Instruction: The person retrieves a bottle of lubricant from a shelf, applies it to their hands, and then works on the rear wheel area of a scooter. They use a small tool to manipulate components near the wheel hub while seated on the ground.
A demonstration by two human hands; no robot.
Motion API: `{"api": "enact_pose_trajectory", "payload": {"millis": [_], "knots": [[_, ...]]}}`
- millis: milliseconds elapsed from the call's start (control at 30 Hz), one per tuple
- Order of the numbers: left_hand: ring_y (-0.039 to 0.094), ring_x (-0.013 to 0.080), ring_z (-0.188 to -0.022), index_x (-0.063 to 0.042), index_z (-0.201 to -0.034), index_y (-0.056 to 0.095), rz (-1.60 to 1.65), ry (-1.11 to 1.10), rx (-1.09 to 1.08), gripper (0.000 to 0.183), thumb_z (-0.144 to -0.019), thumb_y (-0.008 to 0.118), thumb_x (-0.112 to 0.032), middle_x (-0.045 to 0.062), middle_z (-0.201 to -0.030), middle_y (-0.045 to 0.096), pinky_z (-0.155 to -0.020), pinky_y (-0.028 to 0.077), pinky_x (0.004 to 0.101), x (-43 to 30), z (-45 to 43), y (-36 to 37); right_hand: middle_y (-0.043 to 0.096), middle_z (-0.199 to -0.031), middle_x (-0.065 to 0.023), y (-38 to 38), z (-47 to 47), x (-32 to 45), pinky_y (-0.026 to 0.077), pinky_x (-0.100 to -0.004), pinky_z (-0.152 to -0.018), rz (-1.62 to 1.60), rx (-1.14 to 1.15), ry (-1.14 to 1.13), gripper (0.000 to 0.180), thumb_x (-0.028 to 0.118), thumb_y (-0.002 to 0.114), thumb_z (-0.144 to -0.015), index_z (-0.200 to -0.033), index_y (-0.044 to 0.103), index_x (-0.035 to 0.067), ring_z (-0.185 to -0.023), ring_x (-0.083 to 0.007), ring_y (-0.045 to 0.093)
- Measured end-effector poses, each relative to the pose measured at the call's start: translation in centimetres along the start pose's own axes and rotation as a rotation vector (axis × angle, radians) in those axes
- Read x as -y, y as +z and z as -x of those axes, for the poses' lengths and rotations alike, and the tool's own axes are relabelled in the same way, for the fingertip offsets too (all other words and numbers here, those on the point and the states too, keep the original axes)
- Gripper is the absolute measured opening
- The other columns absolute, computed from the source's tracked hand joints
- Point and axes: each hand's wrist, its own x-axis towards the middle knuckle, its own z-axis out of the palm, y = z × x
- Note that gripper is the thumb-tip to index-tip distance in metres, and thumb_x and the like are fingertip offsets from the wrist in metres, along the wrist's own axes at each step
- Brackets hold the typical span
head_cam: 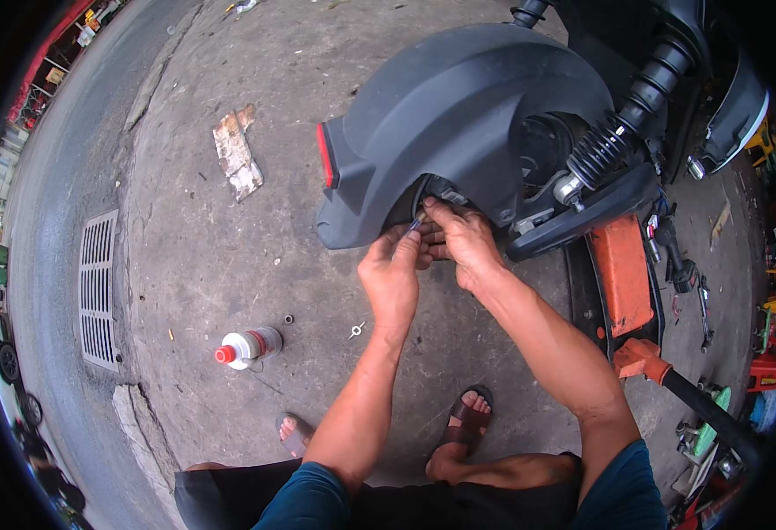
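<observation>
A black plastic rear fender [441,112] with a red reflector [325,155] covers the wheel of a scooter. Beneath its lower edge both hands meet at the wheel opening. My left hand [398,268] pinches a small, slim object [417,222], purplish with a brassy end, between thumb and finger. Thumb and forefinger of my right hand [462,242] close at that object's upper end, near the tire; whether they grip the object or a part behind it cannot be told. The shock absorber with its coil spring [603,146] stands to the right.
An orange floor jack [623,275] with a black handle lies at the right, beside a cordless tool [676,258] and a ratchet wrench [705,315]. On the concrete are a white bottle with a red cap [252,347], a small metal piece [357,330] and flattened cardboard [237,156].
</observation>
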Motion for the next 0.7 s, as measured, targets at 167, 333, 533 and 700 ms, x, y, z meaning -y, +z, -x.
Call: {"api": "enact_pose_trajectory", "payload": {"millis": [167, 333, 533, 700], "knots": [[0.057, 0.0132, -0.056, 0.008, -0.095, 0.064, 0.001, -0.048, -0.022, 0.016, -0.09, 0.06, -0.006, 0.009, -0.071, 0.064, -0.053, 0.048, 0.0251, -0.5, 0.1, 0.2, 0.062, -0.072, -0.0065, 0.2, -0.1, -0.3, 0.051, -0.0262, -0.055, 0.002, -0.022, -0.037, 0.027, 0.029, 0.062, -0.091, -0.085, 0.062, 0.003, -0.061, -0.0132, 0.06], [0.059, 0.0141, -0.055, 0.009, -0.092, 0.063, 0.155, -0.192, -0.023, 0.016, -0.089, 0.06, -0.006, 0.009, -0.07, 0.064, -0.052, 0.048, 0.0257, -1.0, -0.2, 0.5, 0.061, -0.071, -0.0054, 0.2, -0.4, -0.9, 0.05, -0.0257, -0.052, -0.016, -0.047, -0.104, 0.024, 0.025, 0.062, -0.091, -0.083, 0.062, 0.003, -0.058, -0.0126, 0.059], [0.062, 0.0152, -0.065, 0.005, -0.095, 0.064, -0.208, 0.206, -0.088, 0.012, -0.089, 0.062, -0.006, 0.01, -0.076, 0.066, -0.061, 0.051, 0.0269, 0.9, -0.3, 0.4, 0.062, -0.073, -0.0041, 0.2, -0.3, -0.8, 0.052, -0.027, -0.054, -0.017, -0.013, -0.054, 0.022, 0.024, 0.063, -0.091, -0.084, 0.064, 0.003, -0.059, -0.0119, 0.059], [0.069, 0.0266, -0.078, 0.0, -0.1, 0.064, -0.548, 0.496, -0.061, 0.016, -0.087, 0.064, -0.01, 0.017, -0.085, 0.069, -0.071, 0.052, 0.034, 1.6, -0.5, 0.0, 0.061, -0.073, -0.0054, 0.3, -0.3, -0.7, 0.052, -0.028, -0.056, -0.051, -0.061, -0.067, 0.021, 0.022, 0.059, -0.092, -0.086, 0.062, 0.002, -0.062, -0.0135, 0.061]]}}
